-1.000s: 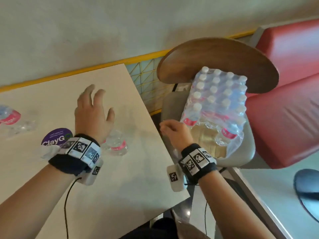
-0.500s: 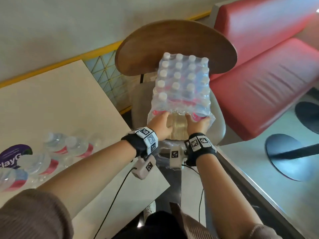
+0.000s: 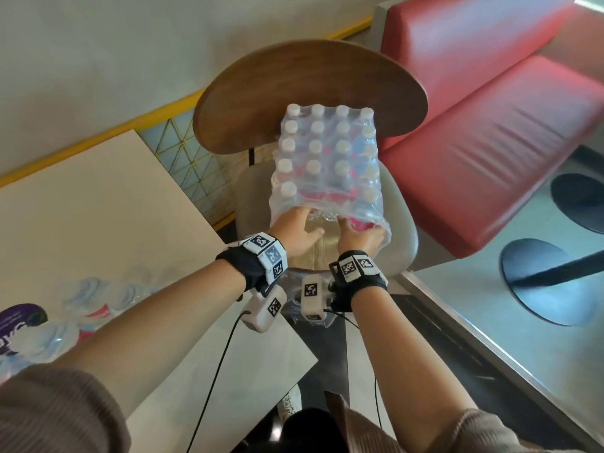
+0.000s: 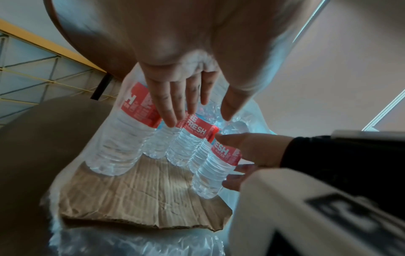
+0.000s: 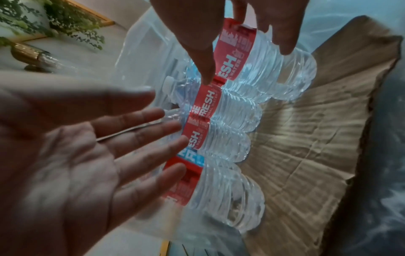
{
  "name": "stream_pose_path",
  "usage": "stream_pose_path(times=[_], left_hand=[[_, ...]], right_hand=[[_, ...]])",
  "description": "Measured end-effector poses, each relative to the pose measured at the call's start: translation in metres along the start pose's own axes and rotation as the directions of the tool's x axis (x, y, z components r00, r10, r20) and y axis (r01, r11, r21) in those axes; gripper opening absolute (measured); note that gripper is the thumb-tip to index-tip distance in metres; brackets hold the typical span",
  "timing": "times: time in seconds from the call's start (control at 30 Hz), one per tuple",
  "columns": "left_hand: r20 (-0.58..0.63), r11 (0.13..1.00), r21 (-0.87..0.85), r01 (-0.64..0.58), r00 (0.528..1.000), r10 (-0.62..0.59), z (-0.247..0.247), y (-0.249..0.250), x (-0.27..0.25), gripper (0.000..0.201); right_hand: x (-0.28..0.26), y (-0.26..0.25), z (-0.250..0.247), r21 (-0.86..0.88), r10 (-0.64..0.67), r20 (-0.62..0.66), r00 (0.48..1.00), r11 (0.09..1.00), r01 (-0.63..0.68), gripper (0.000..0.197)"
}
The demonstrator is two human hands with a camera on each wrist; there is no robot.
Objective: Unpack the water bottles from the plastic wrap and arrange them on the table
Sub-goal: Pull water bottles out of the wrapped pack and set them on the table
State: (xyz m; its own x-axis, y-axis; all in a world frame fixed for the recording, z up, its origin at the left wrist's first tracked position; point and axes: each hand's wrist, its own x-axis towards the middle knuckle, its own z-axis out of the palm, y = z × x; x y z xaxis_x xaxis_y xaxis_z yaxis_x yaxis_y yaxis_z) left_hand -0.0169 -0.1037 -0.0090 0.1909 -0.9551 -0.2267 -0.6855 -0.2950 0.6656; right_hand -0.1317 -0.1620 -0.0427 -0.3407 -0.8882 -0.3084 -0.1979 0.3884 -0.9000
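Note:
A shrink-wrapped pack of water bottles (image 3: 327, 158) with white caps and red labels stands on a chair seat (image 3: 403, 237). Its near end is torn open over a cardboard tray (image 4: 142, 194). Both hands reach into that opening. My left hand (image 3: 304, 220) has straight fingers (image 4: 173, 110) lying on the labels of the front bottles. My right hand (image 3: 353, 227) is spread, palm toward the row, and its fingertips (image 5: 175, 140) touch the labels. Its thumb and fingers flank the rightmost bottle (image 4: 214, 173) without curling round it. Several unpacked bottles (image 3: 98, 302) lie on the table (image 3: 98, 207).
The chair's round wooden back (image 3: 310, 80) rises behind the pack. A red padded bench (image 3: 490, 125) stands to the right, with black table bases (image 3: 549, 282) on the floor. Loose plastic wrap (image 3: 372, 214) hangs over the pack's front. A purple sticker (image 3: 16, 322) sits at the table's left edge.
A second ago my left hand hovered over a bottle on the table and my right was nearing the pack. Both hands have since moved into the pack's open front.

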Motion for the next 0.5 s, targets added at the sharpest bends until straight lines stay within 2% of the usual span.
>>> stream_pose_path(times=[0.03, 0.07, 0.13, 0.17, 0.2, 0.3, 0.4, 0.5], left_hand=[[0.008, 1.0, 0.008, 0.0, 1.0, 0.0, 0.001, 0.001, 0.002, 0.053], [0.019, 1.0, 0.011, 0.006, 1.0, -0.006, 0.001, 0.002, 0.003, 0.054], [0.039, 1.0, 0.018, 0.016, 0.999, -0.016, 0.002, 0.001, 0.004, 0.056], [0.044, 1.0, 0.016, 0.015, 0.999, -0.015, 0.002, 0.001, 0.003, 0.057], [0.044, 1.0, 0.01, 0.01, 0.999, -0.01, 0.001, 0.001, 0.002, 0.057], [0.029, 0.999, -0.018, -0.032, 0.999, 0.032, -0.003, 0.002, -0.001, 0.06], [0.031, 0.997, -0.059, -0.045, 0.998, 0.046, -0.005, 0.002, -0.001, 0.063], [0.028, 0.993, -0.115, 0.002, 1.0, 0.002, -0.004, 0.004, -0.002, 0.067]], right_hand=[[0.002, -0.002, 0.001, -0.026, 0.001, 0.015, 1.0, 1.0, 0.0, 0.032], [0.004, -0.003, 0.0, -0.084, 0.023, 0.035, 0.999, 0.996, -0.02, 0.041], [0.007, -0.005, -0.001, -0.243, 0.106, 0.056, 0.993, 0.966, -0.089, 0.073], [0.007, -0.009, -0.003, -0.274, 0.126, 0.059, 0.99, 0.956, -0.106, 0.078], [0.008, -0.01, -0.003, -0.275, 0.121, 0.068, 0.99, 0.956, -0.098, 0.073], [0.004, -0.01, -0.01, -0.162, 0.045, 0.109, 0.993, 0.986, -0.027, 0.035], [-0.011, -0.001, -0.018, -0.216, -0.025, 0.251, 0.968, 0.973, 0.081, 0.034], [-0.036, 0.004, -0.021, -0.324, -0.066, 0.431, 0.9, 0.919, 0.223, 0.032]])
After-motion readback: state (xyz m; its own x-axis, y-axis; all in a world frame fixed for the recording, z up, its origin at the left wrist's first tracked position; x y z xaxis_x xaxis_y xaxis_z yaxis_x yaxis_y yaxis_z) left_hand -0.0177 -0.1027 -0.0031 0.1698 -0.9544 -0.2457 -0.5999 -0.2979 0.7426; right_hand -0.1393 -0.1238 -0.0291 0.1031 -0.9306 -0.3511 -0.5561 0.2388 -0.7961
